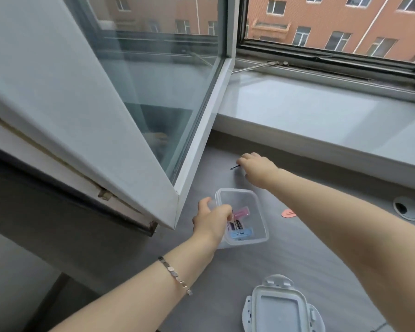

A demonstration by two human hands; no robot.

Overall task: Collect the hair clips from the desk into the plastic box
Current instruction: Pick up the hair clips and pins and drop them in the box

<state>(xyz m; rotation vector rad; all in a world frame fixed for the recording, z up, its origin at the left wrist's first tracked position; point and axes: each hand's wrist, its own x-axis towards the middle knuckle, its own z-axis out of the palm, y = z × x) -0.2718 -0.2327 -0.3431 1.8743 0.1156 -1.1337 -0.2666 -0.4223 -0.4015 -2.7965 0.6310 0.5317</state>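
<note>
A clear plastic box [256, 207] stands open on the grey desk [297, 248]. Inside lie a pink clip [313, 213], dark bobby pins and a blue clip [240, 233]. My left hand [211, 220] grips the box's left rim. My right hand [258, 167] reaches to the far side of the desk, fingers pinched on a thin black bobby pin [235, 167] that sticks out to the left just above the surface. A salmon-pink oval clip [288, 213] lies on the desk to the right of the box.
The box's lid [282, 307] lies near the front edge. An opened window sash [197, 144] juts over the desk's left side, close to the box. A white windowsill [321, 125] runs behind. A round cable grommet [407, 208] sits at the right.
</note>
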